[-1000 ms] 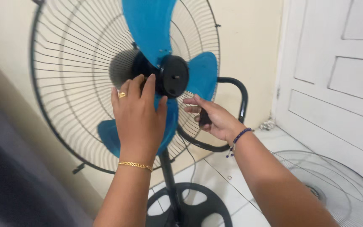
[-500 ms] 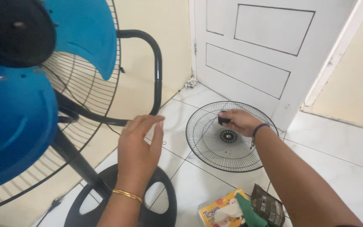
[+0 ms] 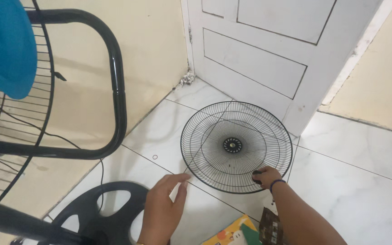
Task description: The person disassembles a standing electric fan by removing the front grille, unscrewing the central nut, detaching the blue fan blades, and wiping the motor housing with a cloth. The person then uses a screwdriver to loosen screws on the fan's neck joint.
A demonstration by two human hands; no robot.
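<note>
Front fan grille lies flat on the white tile floor, just in front of the white door. It's round, so no real long axis; its face points up at me, with the dark hub dead centre. The far rim sits near the door's bottom edge, the near rim towards my hands.

My right hand is at the grille's near-right rim, touching it. Fingers curled tight around a small black part; I can't tell whether they also pinch the rim wire.

My left hand hangs over the floor just left of the grille's near rim, fingers loosely spread, holding nothing, and I can't tell if the fingertips touch the tile or the rim.

On the left stands the fan: blue blade, rear cage wires, black U-shaped bracket, black round base at the bottom. A cord hangs across the wall side. Small ring on the tile. A colourful packet and a dark packet sit by my right forearm.
</note>
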